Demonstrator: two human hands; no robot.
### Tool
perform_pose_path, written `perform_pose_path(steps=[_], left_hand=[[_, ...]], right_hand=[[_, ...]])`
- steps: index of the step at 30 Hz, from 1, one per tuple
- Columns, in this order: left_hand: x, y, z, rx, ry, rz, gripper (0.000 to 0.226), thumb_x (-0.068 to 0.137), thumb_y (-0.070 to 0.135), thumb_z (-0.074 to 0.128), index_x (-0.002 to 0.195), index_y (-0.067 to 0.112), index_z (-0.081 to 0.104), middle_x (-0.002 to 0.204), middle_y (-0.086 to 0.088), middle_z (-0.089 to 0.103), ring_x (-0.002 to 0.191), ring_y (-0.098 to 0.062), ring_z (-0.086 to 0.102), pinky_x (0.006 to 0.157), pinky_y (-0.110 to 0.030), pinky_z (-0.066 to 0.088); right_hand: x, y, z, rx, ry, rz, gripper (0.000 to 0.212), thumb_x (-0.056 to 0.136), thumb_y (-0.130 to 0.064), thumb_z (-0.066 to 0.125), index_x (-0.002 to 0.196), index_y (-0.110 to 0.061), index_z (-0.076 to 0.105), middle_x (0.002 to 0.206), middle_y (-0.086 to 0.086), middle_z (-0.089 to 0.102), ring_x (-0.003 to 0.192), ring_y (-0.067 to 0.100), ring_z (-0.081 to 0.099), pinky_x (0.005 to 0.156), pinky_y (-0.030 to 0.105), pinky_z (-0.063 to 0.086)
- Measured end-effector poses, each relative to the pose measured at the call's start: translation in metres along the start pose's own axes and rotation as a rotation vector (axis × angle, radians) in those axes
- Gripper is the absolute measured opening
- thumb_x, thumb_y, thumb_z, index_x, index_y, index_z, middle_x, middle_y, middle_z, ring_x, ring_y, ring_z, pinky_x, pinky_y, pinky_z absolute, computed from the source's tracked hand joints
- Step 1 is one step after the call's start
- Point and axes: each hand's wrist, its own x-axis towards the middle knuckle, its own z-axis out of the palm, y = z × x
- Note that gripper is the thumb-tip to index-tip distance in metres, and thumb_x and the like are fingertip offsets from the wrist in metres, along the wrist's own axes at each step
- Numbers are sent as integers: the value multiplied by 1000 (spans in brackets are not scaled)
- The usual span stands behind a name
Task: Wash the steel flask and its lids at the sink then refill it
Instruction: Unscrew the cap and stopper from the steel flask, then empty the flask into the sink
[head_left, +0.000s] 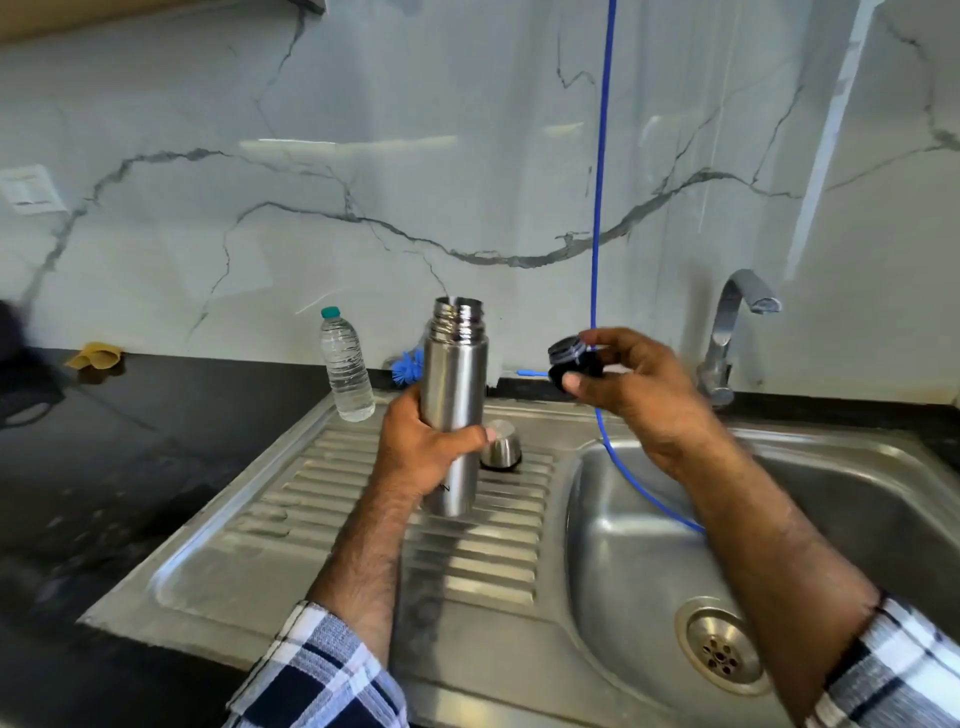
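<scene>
Disassembly step: your left hand (426, 452) grasps the open steel flask (456, 400); your right hand (639, 395) pinches the black inner lid (574, 364). Next, probably carry both under the tap (737, 332).

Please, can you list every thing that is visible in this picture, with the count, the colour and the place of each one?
steel flask: 1, silver, open, upright over the draining board
steel cup lid: 1, silver, on the draining board behind the flask
inner stopper: 1, black, in the right hand
water bottle: 1, clear, teal cap, left of the flask
bottle brush: 1, blue, behind the flask
hose: 1, blue, hanging into the sink
tap: 1, silver, behind the sink
sink: 1, steel, right
cloth: 1, yellow, far left
left hand: grips the flask
right hand: pinches the stopper
</scene>
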Motion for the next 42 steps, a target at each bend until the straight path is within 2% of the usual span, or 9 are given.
perform_pose_path(steps=[3,6,11,18,24,30,35,39,42], left_hand=[[8,-7,-23,-30,106,-34,66,66,16,99,116,34,59,103,11,70,92,-6,68,74,-22,49],[15,-16,-44,-40,214,-67,65,65,15,99,117,31,62,103,8,72,93,-11,70,79,-30,56],[23,-27,-65,-77,329,-94,64,66,13,99,121,18,66,102,3,74,92,-17,74,82,-40,63],[26,-25,-71,-67,349,-69,61,66,14,99,115,22,64,97,7,73,87,-10,73,76,-31,60],[23,-24,-71,-64,336,-54,61,66,14,99,116,23,64,98,6,72,88,-10,72,73,-28,58],[20,-16,-69,-102,336,-38,61,67,12,98,114,26,62,100,6,72,89,-10,72,72,-27,57],[0,0,-44,-122,232,-14,63,67,11,98,117,27,63,101,6,73,86,-8,72,73,-30,59],[-24,18,5,-149,100,24,56,52,26,101,99,25,70,89,4,77,75,-12,75,67,-33,62],[-43,38,48,-198,-9,67,58,45,40,95,95,20,72,80,7,75,69,-11,69,62,-31,57]], right_hand=[[-3,27,27,-116,-54,61,37,75,-5,92,107,-20,79,104,0,80,101,19,76,100,34,56],[-7,52,56,-191,-109,99,29,77,-4,92,95,-24,79,97,0,81,93,20,76,90,31,59],[-9,78,95,-470,-171,109,45,74,-20,97,113,-27,76,104,-7,79,96,12,75,91,31,62],[-11,89,117,-703,-215,126,55,76,-24,95,126,-19,72,115,-3,76,103,12,70,93,25,54],[-14,94,115,-738,-213,141,58,77,-28,95,128,-19,70,119,0,76,108,15,69,100,31,54],[-5,77,86,-604,-125,137,56,73,-26,98,121,-19,70,106,-7,72,97,8,68,91,26,56],[-2,26,20,-254,164,12,25,83,-20,90,102,-8,78,88,9,77,77,14,70,79,27,54],[-22,-14,-11,-187,77,-143,20,91,-21,83,101,-5,78,80,1,75,70,2,67,72,15,51],[-45,-36,-28,-177,-85,-182,31,91,-36,79,106,-9,79,91,-4,79,87,3,71,85,19,54]])
